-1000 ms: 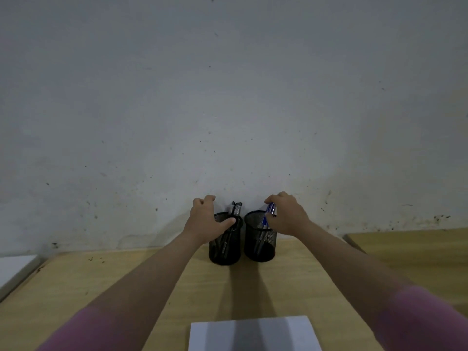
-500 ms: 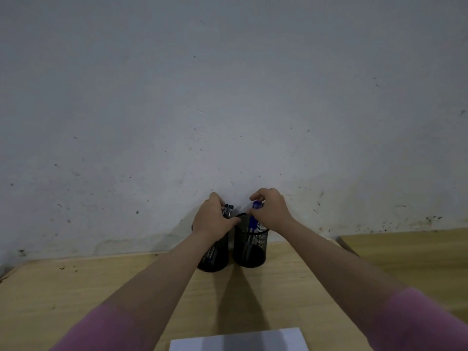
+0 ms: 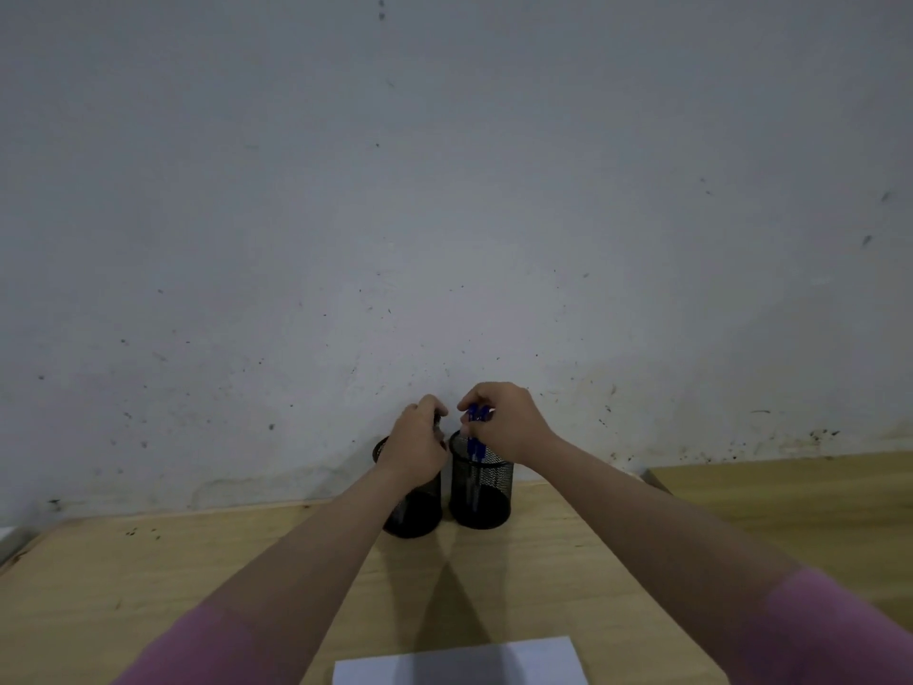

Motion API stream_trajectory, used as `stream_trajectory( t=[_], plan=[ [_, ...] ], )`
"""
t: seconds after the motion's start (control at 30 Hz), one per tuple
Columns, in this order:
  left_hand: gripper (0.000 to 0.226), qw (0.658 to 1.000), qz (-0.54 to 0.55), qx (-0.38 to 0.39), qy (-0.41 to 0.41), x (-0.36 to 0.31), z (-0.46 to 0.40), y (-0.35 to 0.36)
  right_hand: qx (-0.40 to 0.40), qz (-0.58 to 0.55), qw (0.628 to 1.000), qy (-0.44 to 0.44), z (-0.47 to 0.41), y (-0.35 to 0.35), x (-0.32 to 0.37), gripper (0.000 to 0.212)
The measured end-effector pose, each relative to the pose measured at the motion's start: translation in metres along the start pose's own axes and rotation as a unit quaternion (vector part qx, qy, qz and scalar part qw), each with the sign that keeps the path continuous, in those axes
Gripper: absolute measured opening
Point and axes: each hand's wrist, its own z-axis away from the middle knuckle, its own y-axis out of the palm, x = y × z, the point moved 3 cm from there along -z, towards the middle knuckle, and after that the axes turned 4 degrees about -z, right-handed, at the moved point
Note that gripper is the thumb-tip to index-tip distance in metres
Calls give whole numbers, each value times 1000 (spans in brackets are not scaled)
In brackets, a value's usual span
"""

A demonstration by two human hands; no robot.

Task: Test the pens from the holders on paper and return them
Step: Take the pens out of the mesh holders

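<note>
Two black mesh pen holders stand side by side against the wall: the left holder [image 3: 420, 511] and the right holder [image 3: 481, 491]. My left hand [image 3: 415, 449] is closed over the left holder's mouth around dark pens [image 3: 437, 421], mostly hidden by my fingers. My right hand [image 3: 504, 427] grips blue-capped pens [image 3: 475, 444] whose barrels stand in the right holder. A white sheet of paper [image 3: 464, 664] lies at the near edge of the wooden table [image 3: 148, 585].
A stained grey wall rises directly behind the holders. A second wooden tabletop [image 3: 790, 496] adjoins on the right with a gap between the two. A white object's corner [image 3: 7, 536] shows at the far left edge.
Both hands have closed in over the holder mouths and now grip the pens. The view has tilted up, so less paper shows.
</note>
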Motion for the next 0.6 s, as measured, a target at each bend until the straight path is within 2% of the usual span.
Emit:
stream_trajectory(
  t=[0.1, 0.3, 0.47, 0.6],
  plan=[
    [34, 999, 33, -31, -4, -3, 3, -8, -39, -32, 999, -16, 5, -14, 14, 19],
    [29, 980, 101, -173, 0, -25, 5, -46, -153, -89, 983, -50, 13, -60, 49, 18],
    [28, 942, 179, -285, -4, -41, 22, -92, -207, -221, 953, -15, 34, -76, 64, 19],
    [24, 898, 264, -344, -74, -31, 62, -111, -194, -273, 941, 52, 64, -56, 49, 19]
  ],
)
